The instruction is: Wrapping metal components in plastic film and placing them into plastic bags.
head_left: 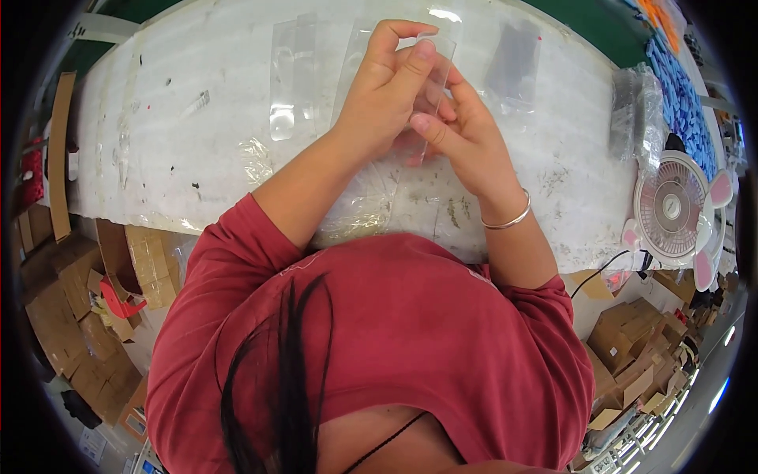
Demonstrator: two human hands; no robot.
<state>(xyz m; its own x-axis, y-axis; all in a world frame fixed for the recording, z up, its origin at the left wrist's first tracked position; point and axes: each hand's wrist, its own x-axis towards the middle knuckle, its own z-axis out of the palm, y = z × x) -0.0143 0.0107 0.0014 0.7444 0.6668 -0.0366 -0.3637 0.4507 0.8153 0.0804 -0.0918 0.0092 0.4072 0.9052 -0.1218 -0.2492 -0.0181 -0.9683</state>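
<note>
Both of my hands hold a clear plastic box (443,62), a thin-walled folded piece, above the white table. My left hand (391,91) grips it from the left, thumb on the near face and index finger curled over its top edge. From the lower right, my right hand (475,146) pinches it, thumb in front and fingers behind. Part of the box is hidden by my fingers. Flat clear plastic pieces (293,83) lie to the left of my hands, and another is partly covered by my left hand. Off to the right lies a stack of clear plastic sheets (513,67).
The white table (174,150) has a film-covered, stained top. At its right end stand a small fan (671,207) with pink-eared trim, a bundle of clear plastic (636,118) and a heap of blue pieces (681,103). Cardboard boxes (632,340) stand on the floor at both sides.
</note>
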